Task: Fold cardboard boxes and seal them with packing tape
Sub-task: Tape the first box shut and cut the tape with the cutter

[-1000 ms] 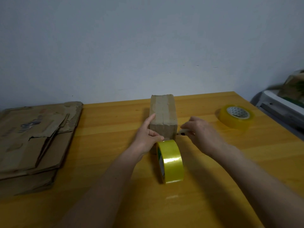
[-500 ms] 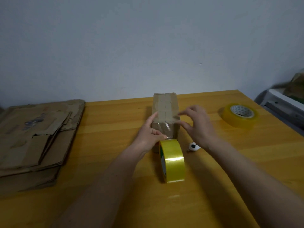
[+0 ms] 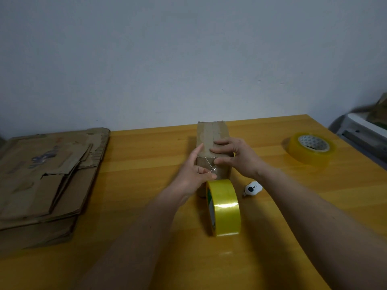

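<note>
A small cardboard box (image 3: 212, 136) sits near the middle of the yellow wooden table (image 3: 146, 155), long side running away from the camera, w/ clear tape along its top and down the near end.

Right hand (image 3: 236, 156) lies over the box's near top edge, fingers mostly straight and flat on the top, thumb on the near face, pressing the tape down. Left hand (image 3: 193, 172) is against the box's left near corner; fingers extended along the side, thumb and a fingertip meet at the front face by a shiny crease of tape (whether it actually pinches the tape I cannot tell).

A yellow tape roll (image 3: 224, 207) stands on its edge just in front of the box, close to the left hand. A small white cutter (image 3: 252, 188) lies on the table right of that roll, under the right wrist. A second tape roll (image 3: 310, 148) lies flat far right, well apart. A stack of flattened cardboard (image 3: 48, 176) is at the table's left edge.
</note>
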`<state>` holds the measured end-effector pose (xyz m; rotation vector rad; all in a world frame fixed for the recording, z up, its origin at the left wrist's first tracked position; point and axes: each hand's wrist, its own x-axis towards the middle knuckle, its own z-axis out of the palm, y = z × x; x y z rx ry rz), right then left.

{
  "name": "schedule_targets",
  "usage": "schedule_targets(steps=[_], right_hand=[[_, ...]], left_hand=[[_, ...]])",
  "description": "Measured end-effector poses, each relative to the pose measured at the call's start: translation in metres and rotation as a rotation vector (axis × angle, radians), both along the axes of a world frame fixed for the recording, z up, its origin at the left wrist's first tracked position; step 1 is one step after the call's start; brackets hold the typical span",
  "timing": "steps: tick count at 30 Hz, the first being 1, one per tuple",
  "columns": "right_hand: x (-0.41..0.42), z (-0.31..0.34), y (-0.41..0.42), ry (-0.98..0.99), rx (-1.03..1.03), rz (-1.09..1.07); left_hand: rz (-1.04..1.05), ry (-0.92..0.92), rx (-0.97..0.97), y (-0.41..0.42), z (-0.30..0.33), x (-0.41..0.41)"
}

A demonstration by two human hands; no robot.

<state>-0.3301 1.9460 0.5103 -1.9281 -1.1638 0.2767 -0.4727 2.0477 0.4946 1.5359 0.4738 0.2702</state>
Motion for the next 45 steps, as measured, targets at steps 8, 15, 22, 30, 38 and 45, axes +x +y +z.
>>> schedule_targets(steps=[8,15,22,30,38,45], right_hand=[[0.002,-0.001,0.005,0.015,-0.019,-0.023],[-0.018,-0.001,0.024,-0.073,0.011,-0.229],[-0.021,0.010,-0.006,-0.164,0.115,-0.194],[-0.060,0.011,-0.038,0.456,-0.117,-0.168],[-0.078,0.004,-0.043,0.683,0.076,-0.141],[-0.083,0.010,-0.045,0.672,0.123,-0.152]], left_hand=[[0.057,0.037,-0.066,0.002,0.001,-0.005],[0.116,0.013,-0.036,0.004,-0.008,-0.012],[0.174,-0.088,0.075,-0.009,-0.008,-0.023],[0.265,-0.169,0.052,-0.030,-0.002,-0.038],[0.275,-0.154,0.268,-0.047,0.008,-0.050],[0.295,-0.104,0.507,-0.057,0.023,-0.055]])
